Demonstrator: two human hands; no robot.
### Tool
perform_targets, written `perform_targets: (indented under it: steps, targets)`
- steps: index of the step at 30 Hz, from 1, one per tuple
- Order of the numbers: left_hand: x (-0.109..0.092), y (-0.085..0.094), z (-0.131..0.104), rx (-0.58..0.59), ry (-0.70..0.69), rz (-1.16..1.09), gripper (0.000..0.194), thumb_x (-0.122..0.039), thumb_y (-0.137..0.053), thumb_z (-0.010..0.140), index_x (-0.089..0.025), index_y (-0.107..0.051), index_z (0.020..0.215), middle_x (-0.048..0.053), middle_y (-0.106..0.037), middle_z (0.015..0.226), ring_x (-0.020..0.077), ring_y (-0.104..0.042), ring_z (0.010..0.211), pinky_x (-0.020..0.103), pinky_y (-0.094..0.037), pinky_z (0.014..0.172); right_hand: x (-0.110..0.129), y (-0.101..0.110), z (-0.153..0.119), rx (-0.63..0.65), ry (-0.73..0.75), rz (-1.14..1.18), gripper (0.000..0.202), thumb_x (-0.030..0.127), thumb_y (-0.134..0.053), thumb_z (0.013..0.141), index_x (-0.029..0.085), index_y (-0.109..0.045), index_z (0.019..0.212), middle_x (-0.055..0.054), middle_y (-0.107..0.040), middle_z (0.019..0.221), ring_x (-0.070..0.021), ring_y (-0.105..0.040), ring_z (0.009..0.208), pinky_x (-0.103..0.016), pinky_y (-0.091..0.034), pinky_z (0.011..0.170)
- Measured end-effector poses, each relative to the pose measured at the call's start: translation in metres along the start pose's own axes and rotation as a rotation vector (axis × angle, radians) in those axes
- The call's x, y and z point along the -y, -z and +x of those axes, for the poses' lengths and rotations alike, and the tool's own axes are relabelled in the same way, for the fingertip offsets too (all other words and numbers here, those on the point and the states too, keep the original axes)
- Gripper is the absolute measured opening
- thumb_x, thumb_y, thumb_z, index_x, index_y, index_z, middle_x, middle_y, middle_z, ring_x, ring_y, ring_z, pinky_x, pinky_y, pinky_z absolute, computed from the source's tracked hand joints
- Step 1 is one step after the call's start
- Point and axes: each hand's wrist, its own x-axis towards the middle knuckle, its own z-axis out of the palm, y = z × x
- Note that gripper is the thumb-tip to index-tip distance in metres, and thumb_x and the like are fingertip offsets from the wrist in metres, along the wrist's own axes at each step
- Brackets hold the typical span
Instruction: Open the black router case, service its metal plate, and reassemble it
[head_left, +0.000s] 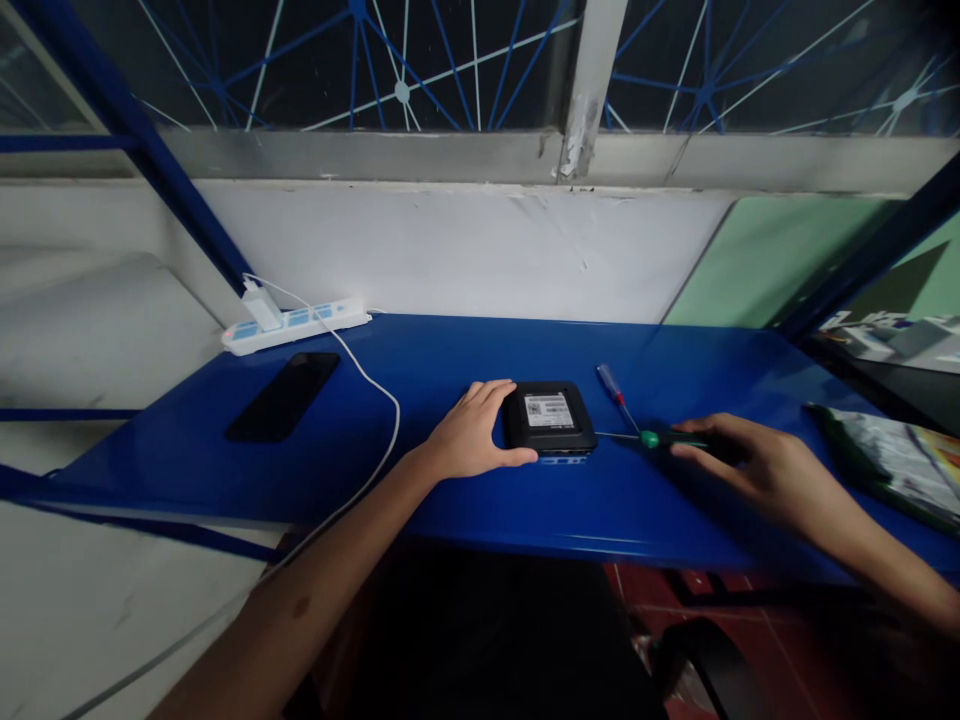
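A flat black square device with a white label on top lies on the blue table. My left hand grips its left side, the thumb at the near edge and the fingers at the far edge. In my right hand is a screwdriver with a green and black handle, held by thumb and fingers. Its thin shaft points left, with the tip at or close to the device's right side. Another screwdriver, with a clear and red handle, lies just behind that shaft.
A black phone lies at the left. Behind it is a white power strip with a plugged-in charger, its white cable curving towards the near edge. A shiny packet sits at the right, and a blue frame post rises behind.
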Motion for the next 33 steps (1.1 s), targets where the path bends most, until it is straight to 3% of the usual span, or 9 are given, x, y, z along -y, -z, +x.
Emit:
perform_targets:
  steps: [8, 14, 21, 33]
  targets:
    - [-0.002, 0.001, -0.001, 0.022, 0.031, -0.002, 0.11, -0.078, -0.064, 0.071, -0.011, -0.03, 0.152, 0.018, -0.036, 0.156, 0.0389, -0.033, 0.142, 0.058, -0.036, 0.115, 0.0, 0.007, 0.014, 0.096, 0.065, -0.085, 0.037, 0.063, -0.065, 0.079, 0.029, -0.072, 0.092, -0.006, -0.077, 0.094, -0.0297, -0.073, 0.079, -0.042, -0.057, 0.074]
    - [-0.002, 0.0, 0.0, -0.002, 0.038, -0.031, 0.112, -0.077, -0.068, 0.068, -0.015, -0.028, 0.153, 0.018, -0.04, 0.152, 0.0405, -0.035, 0.14, 0.057, -0.037, 0.112, -0.005, 0.011, 0.018, 0.183, 0.074, -0.175, 0.043, 0.064, -0.061, 0.083, 0.026, -0.071, 0.099, -0.005, -0.077, 0.098, -0.0263, -0.073, 0.082, -0.038, -0.055, 0.073]
    - [-0.005, 0.002, 0.0, 0.033, 0.086, -0.078, 0.12, -0.077, -0.069, 0.064, -0.016, -0.021, 0.156, 0.02, -0.037, 0.152, 0.0444, -0.034, 0.139, 0.062, -0.038, 0.109, -0.002, 0.015, 0.024, 0.186, 0.099, -0.242, 0.038, 0.06, -0.061, 0.084, 0.027, -0.072, 0.099, -0.006, -0.077, 0.091, -0.0241, -0.072, 0.072, -0.036, -0.055, 0.067]
    - [-0.006, 0.001, 0.002, 0.036, 0.084, -0.051, 0.12, -0.076, -0.069, 0.065, -0.014, -0.019, 0.156, 0.021, -0.036, 0.152, 0.0443, -0.032, 0.141, 0.061, -0.036, 0.11, 0.009, 0.023, 0.032, 0.274, 0.084, -0.264, 0.034, 0.055, -0.059, 0.085, 0.026, -0.073, 0.097, -0.008, -0.078, 0.094, -0.0261, -0.073, 0.078, -0.038, -0.055, 0.07]
